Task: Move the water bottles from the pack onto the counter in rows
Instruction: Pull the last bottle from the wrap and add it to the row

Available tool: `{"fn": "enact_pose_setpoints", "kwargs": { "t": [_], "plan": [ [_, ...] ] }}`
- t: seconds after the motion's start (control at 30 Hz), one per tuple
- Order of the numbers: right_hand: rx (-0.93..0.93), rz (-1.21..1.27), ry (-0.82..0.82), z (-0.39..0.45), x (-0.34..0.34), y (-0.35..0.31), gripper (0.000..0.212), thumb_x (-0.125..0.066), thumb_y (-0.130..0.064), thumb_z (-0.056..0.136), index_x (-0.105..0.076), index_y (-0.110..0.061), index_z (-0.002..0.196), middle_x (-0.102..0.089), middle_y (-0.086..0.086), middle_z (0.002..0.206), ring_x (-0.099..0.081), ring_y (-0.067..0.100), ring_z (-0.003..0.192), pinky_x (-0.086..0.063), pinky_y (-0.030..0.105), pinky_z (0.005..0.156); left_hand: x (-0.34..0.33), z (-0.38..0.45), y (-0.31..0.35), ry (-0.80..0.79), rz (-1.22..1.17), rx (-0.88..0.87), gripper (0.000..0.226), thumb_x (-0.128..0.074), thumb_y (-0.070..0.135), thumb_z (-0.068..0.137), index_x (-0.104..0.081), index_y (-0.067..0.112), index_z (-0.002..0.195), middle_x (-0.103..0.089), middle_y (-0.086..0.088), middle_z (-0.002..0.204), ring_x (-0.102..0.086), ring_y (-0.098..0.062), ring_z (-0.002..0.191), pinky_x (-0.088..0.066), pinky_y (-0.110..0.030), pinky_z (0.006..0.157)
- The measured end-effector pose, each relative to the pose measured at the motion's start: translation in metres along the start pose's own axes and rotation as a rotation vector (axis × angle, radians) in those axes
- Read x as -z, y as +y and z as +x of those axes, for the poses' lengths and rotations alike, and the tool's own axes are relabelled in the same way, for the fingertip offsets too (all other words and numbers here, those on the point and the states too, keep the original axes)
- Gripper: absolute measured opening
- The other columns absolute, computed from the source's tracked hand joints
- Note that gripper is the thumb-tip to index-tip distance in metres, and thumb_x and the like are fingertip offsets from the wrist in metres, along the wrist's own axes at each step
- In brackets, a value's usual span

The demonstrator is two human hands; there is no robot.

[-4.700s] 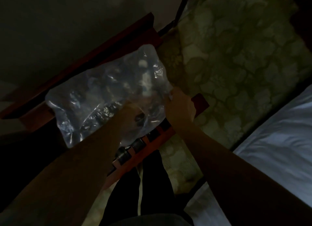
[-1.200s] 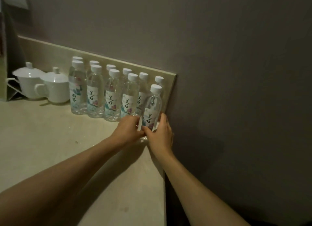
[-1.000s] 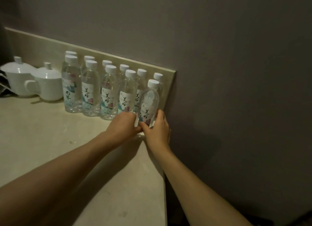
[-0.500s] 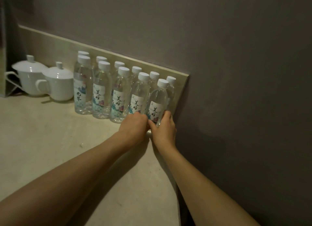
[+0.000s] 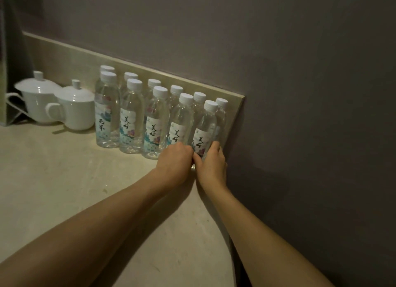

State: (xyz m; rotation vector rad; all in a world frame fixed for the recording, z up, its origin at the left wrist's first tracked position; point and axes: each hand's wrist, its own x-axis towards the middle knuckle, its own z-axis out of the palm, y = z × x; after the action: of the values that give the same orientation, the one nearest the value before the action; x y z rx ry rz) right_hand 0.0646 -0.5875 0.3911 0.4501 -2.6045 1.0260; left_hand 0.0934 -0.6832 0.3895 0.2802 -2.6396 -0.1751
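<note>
Both hands meet low on the upright end bottle (image 5: 204,134) at the counter's (image 5: 64,190) right edge, right hand (image 5: 211,165) gripping it, left hand (image 5: 174,161) curled beside.

Dim room: grey-mauve wall (image 5: 278,61), beige stone backsplash (image 5: 70,57).

I have a single view, from the head-worn camera, looking forward and down over the counter (image 5: 64,190) toward the wall (image 5: 278,72) at its back. It sits close, within arm's reach: both forearms enter from the bottom edge. The wide lens tilts the backsplash (image 5: 150,72) down to the right.
</note>
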Motion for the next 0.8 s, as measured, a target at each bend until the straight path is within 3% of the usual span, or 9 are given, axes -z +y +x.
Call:
{"fn": "enact_pose_setpoints", "kwargs": {
  "t": [0.5, 0.8],
  "plan": [
    [-0.059, 0.014, -0.077, 0.0, 0.003, -0.001, 0.057, -0.064, -0.042, 0.087, -0.044, -0.006, 0.126, -0.052, 0.015, 0.13, -0.051, 0.034, 0.119, -0.045, 0.04, 0.091, 0.006, -0.008, 0.0, -0.031, -0.081, 0.013, 0.016, -0.061, 0.022, 0.09, -0.07, 0.011, 0.098, -0.068, -0.011, 0.098, -0.066, -0.029, 0.089, -0.054, -0.038, 0.076],
    [-0.081, 0.046, -0.113, -0.008, 0.008, 0.001, 0.046, -0.065, -0.026, 0.089, -0.047, -0.006, 0.126, -0.052, 0.015, 0.129, -0.053, 0.032, 0.118, -0.045, 0.036, 0.091, 0.022, -0.031, -0.003, -0.014, -0.167, 0.091, 0.026, -0.056, 0.03, 0.092, -0.069, 0.01, 0.083, -0.064, -0.008, 0.077, -0.064, -0.025, 0.075, -0.055, -0.036, 0.071]
  ]
}}
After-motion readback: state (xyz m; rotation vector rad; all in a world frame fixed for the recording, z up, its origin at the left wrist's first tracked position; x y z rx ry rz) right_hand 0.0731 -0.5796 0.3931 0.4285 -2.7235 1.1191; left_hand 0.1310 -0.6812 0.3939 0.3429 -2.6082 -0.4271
